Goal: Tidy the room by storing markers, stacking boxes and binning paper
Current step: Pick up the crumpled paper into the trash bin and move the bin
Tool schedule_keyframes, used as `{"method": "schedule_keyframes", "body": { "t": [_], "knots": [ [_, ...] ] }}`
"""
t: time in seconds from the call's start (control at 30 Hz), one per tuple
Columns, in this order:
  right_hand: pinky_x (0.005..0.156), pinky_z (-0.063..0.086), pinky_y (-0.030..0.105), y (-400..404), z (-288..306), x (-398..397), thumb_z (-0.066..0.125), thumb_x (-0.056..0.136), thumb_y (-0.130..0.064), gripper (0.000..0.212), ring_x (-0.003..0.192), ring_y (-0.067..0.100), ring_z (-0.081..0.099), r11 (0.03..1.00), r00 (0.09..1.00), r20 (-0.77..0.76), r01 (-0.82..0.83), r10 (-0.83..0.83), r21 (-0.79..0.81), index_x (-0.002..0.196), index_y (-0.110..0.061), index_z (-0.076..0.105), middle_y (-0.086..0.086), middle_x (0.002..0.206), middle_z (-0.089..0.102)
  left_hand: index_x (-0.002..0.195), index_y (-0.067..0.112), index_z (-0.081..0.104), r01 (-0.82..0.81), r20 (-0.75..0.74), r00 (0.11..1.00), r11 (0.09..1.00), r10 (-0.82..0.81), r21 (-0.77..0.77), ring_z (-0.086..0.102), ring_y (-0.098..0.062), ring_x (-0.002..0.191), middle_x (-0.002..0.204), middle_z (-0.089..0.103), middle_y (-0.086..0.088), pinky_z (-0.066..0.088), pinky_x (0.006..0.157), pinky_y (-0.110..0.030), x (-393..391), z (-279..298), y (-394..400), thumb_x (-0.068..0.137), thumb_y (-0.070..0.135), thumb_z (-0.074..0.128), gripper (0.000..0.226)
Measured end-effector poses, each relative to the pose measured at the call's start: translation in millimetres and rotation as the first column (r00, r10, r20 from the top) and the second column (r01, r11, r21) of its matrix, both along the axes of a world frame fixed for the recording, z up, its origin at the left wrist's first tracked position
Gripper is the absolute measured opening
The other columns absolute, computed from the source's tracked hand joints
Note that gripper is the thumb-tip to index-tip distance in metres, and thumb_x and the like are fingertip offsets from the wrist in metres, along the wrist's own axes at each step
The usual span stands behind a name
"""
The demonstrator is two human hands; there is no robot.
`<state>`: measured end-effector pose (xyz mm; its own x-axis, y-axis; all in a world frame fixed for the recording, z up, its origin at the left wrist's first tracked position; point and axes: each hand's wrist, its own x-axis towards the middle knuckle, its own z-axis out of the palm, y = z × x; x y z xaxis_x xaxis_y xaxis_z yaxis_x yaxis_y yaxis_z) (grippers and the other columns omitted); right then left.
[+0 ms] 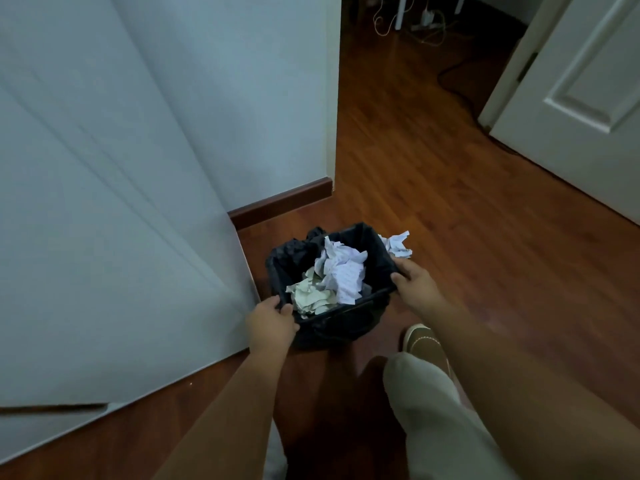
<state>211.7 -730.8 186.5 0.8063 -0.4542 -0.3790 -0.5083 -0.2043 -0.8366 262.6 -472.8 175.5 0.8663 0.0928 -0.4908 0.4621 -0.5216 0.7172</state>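
A small black bin (349, 318) lined with a black bag sits low over the wooden floor, by the corner of a white wall. Crumpled white paper (343, 268) and a pale green crumpled sheet (310, 296) fill it. My left hand (272, 322) grips the bin's near left rim. My right hand (414, 282) grips the right rim. Another crumpled white paper ball (396, 244) lies just outside the bin's far right corner, beyond my right fingers.
A white wall and panel (138, 168) close off the left side. An open white door (581, 98) stands at the right. Cables (426, 26) lie on the floor far ahead. My shoe (424, 344) and trouser leg are below the bin.
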Motion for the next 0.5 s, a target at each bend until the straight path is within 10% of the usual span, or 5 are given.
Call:
{"method": "schedule_keyframes", "body": {
  "t": [0.23,0.5],
  "knots": [
    [0.070,0.047,0.021,-26,-24,42,0.063,0.091,-0.031,0.031,0.084,0.011,0.060,0.958,0.988,0.063,0.123,-0.144,0.258,0.119,-0.017,0.065,0.003,0.109,0.066,0.142,0.013,0.044,-0.381,-0.017,0.916,0.856,0.401,-0.350,0.070,-0.025,0.072,0.115,0.056,-0.001,0.056,0.063,-0.032,-5,6,-29,0.105,0.021,0.041,0.039],
    [0.100,0.039,0.017,-101,-111,77,0.057,0.086,-0.024,0.029,0.122,0.030,0.056,0.954,0.960,-0.252,-0.181,0.119,-0.239,0.112,-0.025,0.072,0.016,0.135,0.055,0.125,0.025,0.053,-0.382,0.077,0.897,0.851,0.435,-0.360,0.067,-0.022,0.077,0.111,0.063,-0.004,0.058,0.062,-0.032,-2,-9,-48,0.097,0.013,0.049,0.030]
  ]
}}
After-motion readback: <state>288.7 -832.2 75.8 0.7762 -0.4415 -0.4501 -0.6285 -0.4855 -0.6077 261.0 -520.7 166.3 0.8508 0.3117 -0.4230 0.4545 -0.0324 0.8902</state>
